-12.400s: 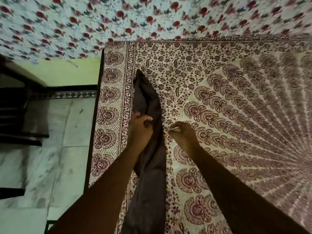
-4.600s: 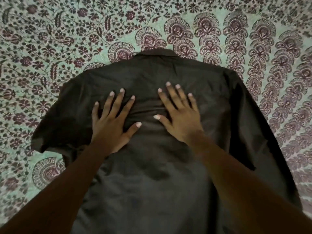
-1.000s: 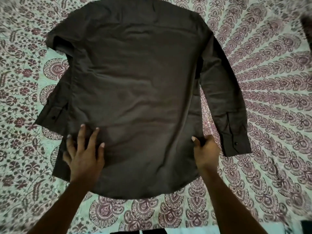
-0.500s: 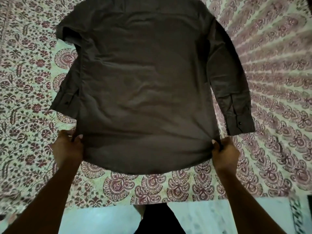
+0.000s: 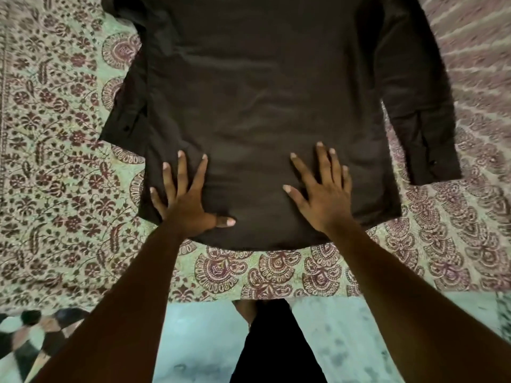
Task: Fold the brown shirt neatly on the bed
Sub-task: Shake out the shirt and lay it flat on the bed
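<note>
The brown shirt [image 5: 257, 100] lies spread flat, back side up, on the bed [image 5: 60, 172], its hem toward me and its collar end cut off by the top of the view. Both long sleeves lie along its sides, cuffs at left [image 5: 121, 128] and right [image 5: 434, 158]. My left hand [image 5: 185, 200] rests flat on the lower left of the shirt with fingers spread. Flat on the lower right of the shirt lies my right hand [image 5: 323, 194], fingers also apart. Neither hand grips the cloth.
The bed carries a pale sheet printed with maroon flowers and paisley. Its near edge [image 5: 276, 297] runs across the lower view. Below it shows a pale tiled floor [image 5: 199, 341], my dark trouser leg [image 5: 273, 346] and a checked mat [image 5: 25, 338] at the lower left.
Half a second ago both hands pinched the hem corners. They have let go and now lie flat, fingers spread, on the shirt's lower part; the shirt sits closer in view.
</note>
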Available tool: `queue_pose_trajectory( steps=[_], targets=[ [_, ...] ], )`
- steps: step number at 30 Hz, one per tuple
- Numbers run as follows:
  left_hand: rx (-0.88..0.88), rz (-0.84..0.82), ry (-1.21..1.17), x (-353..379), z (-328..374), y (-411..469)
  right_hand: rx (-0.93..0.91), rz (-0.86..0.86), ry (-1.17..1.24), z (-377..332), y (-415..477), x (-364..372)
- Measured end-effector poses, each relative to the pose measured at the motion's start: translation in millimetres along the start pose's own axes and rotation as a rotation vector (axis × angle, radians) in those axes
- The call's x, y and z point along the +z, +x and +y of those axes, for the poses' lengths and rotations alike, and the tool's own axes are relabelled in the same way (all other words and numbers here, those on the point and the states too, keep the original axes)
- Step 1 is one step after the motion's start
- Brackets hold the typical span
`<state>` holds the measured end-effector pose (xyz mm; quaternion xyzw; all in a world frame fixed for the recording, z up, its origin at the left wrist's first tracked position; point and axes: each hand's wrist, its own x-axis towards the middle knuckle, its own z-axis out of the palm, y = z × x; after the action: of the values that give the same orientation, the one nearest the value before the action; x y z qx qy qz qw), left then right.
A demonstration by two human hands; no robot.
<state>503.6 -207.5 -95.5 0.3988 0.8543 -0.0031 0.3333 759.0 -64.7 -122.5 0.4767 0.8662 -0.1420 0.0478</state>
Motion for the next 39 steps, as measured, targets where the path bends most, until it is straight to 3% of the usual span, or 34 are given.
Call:
queue_pose_trajectory(
  steps=[5,9,11,15,17,24,29,35,36,39],
  targets=[
    [-0.022,-0.104,0.041,-9,5,2,0.205,0.142,-0.011,37,-63,9],
    [-0.009,-0.183,0.074,-17,7,2,0.456,0.151,0.043,10,-58,2],
    [-0.008,-0.219,0.076,-20,7,2,0.378,0.159,0.03,-26,-39,-6],
    [-0.024,-0.247,0.071,-23,7,1,-0.058,0.014,0.011,-84,0,-1],
    [-0.024,-0.252,0.071,-24,8,1,-0.121,-0.027,-0.033,-81,-4,10],
    [-0.001,-0.253,0.061,-28,9,-1,0.267,0.032,-0.064,11,-76,7],
    [-0.016,-0.229,0.078,-28,10,-1,0.261,0.019,-0.045,5,-61,-7],
    [-0.052,-0.177,0.122,-26,14,-6,-0.2,-0.024,-0.036,-39,22,-7],
    [-0.052,-0.167,0.137,-25,16,-7,-0.173,-0.019,-0.029,-35,27,-6],
    [-0.004,-0.081,0.18,-20,22,-16,0.145,0.044,0.034,3,16,-6]
  ],
)
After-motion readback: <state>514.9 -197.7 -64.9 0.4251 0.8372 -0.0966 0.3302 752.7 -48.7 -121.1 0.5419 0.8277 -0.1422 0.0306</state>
